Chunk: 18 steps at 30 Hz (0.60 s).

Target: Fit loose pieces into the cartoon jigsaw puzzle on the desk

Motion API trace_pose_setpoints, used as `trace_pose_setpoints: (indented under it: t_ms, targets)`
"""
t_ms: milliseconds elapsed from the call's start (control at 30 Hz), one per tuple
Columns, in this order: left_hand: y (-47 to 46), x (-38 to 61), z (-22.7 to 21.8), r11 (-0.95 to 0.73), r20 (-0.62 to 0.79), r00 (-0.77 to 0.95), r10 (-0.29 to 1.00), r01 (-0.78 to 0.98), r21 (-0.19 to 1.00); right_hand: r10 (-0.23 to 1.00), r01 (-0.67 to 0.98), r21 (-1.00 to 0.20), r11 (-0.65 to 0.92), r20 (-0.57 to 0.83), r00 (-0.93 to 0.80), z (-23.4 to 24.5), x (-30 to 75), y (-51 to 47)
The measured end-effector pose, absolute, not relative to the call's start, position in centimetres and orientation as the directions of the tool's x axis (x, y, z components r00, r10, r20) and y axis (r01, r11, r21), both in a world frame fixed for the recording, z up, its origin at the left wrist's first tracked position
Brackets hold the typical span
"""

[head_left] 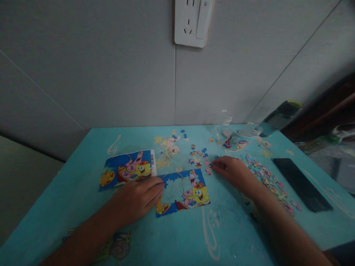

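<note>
A partly assembled jigsaw puzzle point(198, 197) lies flat, its border and right side joined and a gap in the middle showing the table. My left hand point(144, 194) rests with fingers stretched out along the puzzle's left edge. Under its knuckles is the near edge of the printed reference picture point(127, 168). To the right of the puzzle, my right hand point(229, 168) has thumb and forefinger pinched on a small puzzle piece point(211, 166) at the tabletop. Several loose puzzle pieces point(197, 160) lie just left of those fingertips.
A large heap of puzzle pieces point(269, 177) spreads beyond my right forearm. Near the wall stand a cartoon-printed tub point(238, 142) and clear plastic. A dark flat strip point(302, 183) lies at right, and a dark bottle-like container point(280, 116) leans behind. A socket point(191, 22) is on the wall.
</note>
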<state>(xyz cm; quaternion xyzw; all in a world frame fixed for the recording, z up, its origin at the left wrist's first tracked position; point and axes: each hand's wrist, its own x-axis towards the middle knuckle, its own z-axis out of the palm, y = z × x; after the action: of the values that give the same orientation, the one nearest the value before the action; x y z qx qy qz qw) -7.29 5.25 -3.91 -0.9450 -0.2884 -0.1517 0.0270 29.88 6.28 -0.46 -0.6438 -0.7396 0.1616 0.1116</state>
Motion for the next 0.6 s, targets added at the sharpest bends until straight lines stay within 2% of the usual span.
trace_pose_setpoints:
  t_ms: [267, 600]
  targets:
    - [5.11, -7.07, -3.52, -0.840, 0.321, 0.795, 0.514, 0.542, 0.004, 0.967, 0.849, -0.493, 0.190, -0.056, -0.249, -0.35, 29.19, 5.68]
    - [5.12, -6.95, -3.29, -0.846, 0.340, 0.793, 0.506, 0.533, 0.016, 0.961, 0.852, -0.467, 0.236, -0.019, -0.277, -0.85, 28.97, 5.85]
